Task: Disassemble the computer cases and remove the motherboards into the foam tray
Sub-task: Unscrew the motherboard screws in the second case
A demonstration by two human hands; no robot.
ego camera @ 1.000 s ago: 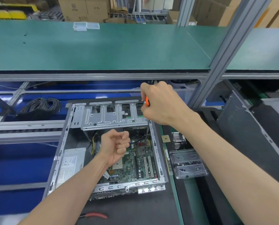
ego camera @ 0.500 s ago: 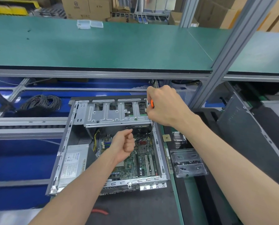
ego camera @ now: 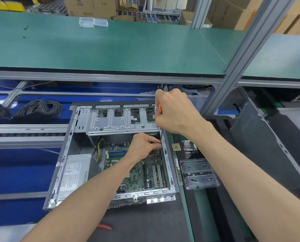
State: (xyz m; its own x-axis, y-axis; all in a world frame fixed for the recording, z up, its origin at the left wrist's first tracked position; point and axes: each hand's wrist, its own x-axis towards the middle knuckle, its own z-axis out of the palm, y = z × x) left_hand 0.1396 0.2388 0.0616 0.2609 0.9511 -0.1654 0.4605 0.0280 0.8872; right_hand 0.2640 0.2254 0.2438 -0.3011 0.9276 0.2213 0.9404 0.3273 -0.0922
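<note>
Your right hand point(ego camera: 176, 113) grips the orange-handled screwdriver point(ego camera: 160, 109) at the open computer case's point(ego camera: 65, 151) far right corner. Your left hand point(ego camera: 143, 147) pinches its shaft above the motherboard point(ego camera: 140, 173), which sits inside the case on the counter point(ego camera: 145, 224).

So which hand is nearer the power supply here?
Left. The left hand reaches over the motherboard, right of the power supply; the right hand is farther, at the case's far right corner.

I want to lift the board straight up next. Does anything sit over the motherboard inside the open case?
Yes. The metal drive bracket spans the far end of the case, over the motherboard. The left hand and the screwdriver held by the right hand are also above it.
</note>
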